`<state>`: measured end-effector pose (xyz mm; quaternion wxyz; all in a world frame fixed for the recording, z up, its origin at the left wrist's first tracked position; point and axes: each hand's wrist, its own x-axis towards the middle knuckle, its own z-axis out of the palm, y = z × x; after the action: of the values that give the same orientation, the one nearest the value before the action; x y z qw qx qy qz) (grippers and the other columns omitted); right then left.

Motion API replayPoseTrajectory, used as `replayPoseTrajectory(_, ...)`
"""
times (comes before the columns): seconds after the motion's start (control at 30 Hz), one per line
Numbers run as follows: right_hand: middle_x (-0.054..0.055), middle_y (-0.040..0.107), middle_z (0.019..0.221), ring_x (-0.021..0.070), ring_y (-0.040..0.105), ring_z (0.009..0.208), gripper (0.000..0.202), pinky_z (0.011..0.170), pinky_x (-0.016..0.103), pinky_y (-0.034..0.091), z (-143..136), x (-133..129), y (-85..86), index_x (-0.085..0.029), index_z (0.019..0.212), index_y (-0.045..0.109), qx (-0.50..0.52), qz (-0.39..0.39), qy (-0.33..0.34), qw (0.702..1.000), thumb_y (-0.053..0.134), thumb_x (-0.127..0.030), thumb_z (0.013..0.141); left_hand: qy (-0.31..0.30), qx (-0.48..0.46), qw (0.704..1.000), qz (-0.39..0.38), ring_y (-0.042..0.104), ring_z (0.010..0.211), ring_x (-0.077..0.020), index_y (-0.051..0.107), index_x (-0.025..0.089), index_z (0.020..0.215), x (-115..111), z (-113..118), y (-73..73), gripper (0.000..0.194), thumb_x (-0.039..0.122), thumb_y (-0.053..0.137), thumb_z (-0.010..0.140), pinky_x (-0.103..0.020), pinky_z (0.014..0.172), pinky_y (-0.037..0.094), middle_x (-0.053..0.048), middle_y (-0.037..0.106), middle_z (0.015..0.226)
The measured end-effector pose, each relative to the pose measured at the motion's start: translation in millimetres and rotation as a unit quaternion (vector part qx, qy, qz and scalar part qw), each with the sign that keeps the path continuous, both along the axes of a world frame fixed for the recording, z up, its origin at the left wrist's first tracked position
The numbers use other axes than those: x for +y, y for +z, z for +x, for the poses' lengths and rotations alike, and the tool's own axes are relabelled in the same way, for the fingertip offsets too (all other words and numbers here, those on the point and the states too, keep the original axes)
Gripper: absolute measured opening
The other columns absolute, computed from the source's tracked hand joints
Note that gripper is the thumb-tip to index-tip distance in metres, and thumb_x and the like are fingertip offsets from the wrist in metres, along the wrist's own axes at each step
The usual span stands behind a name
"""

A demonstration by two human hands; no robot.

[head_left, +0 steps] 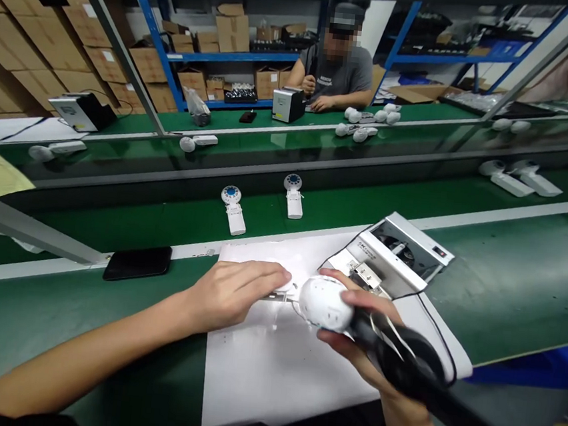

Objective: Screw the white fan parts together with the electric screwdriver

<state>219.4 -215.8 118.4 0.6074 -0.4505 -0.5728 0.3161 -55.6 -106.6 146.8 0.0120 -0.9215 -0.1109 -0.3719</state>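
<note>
Both hands are on a white device (325,303) with a rounded head and a flat arm, low over the white paper sheet (247,383). My left hand (230,293) has its fingers closed over the flat arm, which it mostly hides. Around the rounded head, the fingers of my right hand (370,365) are curled. A long black tool or cable (414,366), partly blurred, crosses in front of the right palm; whether that hand also grips it, I cannot tell. Just beyond the right hand stands a silver screw feeder box (390,253).
Two similar devices with blue round faces, one left (234,211) and one right (293,197), lie on the green belt. A black phone (137,263) rests at left. Across the line sits a co-worker (338,71) near another box (288,105). A metal post (35,232) rises at left.
</note>
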Motion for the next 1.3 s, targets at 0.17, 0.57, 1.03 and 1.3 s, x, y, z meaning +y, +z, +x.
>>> replayPoseTrajectory(0.17, 0.007, 0.081, 0.15, 0.0335, 0.074, 0.147, 0.066, 0.111, 0.051, 0.072, 7.2, 8.2, -3.1, -0.039, 0.134, 0.074, -0.008, 0.105, 0.04, 0.994, 0.099, -0.012, 0.079, 0.001, 0.038, 0.999, 0.029, 0.084, 0.118, -0.0231, 0.058, 0.02, 0.152, 14.8, 10.6, 16.8, 0.038, 0.019, 0.054, 0.115, -0.032, 0.091, 0.071, -0.011, 0.083, 0.13)
replayPoseTrajectory(0.57, 0.011, 0.09, 0.109, 0.0274, 0.084, 0.079, 0.054, 0.072, 0.044, 0.072, -12.4, -10.1, -7.4, -0.026, 0.126, 0.075, 0.027, -0.071, -0.143, 0.987, 0.098, -0.043, 0.081, 0.147, 0.209, 0.967, 0.019, 0.076, 0.074, -0.0232, 0.069, 0.017, 0.133, -1.7, 2.8, 57.8, 0.026, 0.029, 0.051, 0.119, -0.032, 0.055, 0.051, -0.007, 0.08, 0.099)
replayPoseTrajectory(1.03, -0.008, 0.057, 0.064, 0.0128, 0.053, 0.05, 0.034, 0.05, 0.03, 0.044, -8.5, -22.6, -3.6, -0.026, 0.117, 0.068, 0.108, -0.107, -0.208, 0.966, 0.087, -0.042, 0.095, 0.214, 0.17, 0.953, -0.129, 0.068, 0.083, -0.0196, 0.064, 0.021, 0.138, 74.8, -8.9, 31.7, 0.029, 0.036, 0.052, 0.117, -0.026, 0.057, 0.042, -0.008, 0.067, 0.117)
replayPoseTrajectory(1.3, -0.008, 0.057, 0.066, 0.0133, 0.054, 0.05, 0.035, 0.051, 0.032, 0.043, -6.8, -19.7, -7.2, -0.026, 0.116, 0.069, 0.094, -0.083, -0.217, 0.968, 0.089, -0.042, 0.093, 0.167, 0.027, 0.985, -0.039, 0.071, 0.114, -0.0249, 0.061, 0.023, 0.142, 50.8, -5.7, 19.9, 0.027, 0.029, 0.061, 0.116, -0.031, 0.084, 0.057, -0.012, 0.069, 0.134)
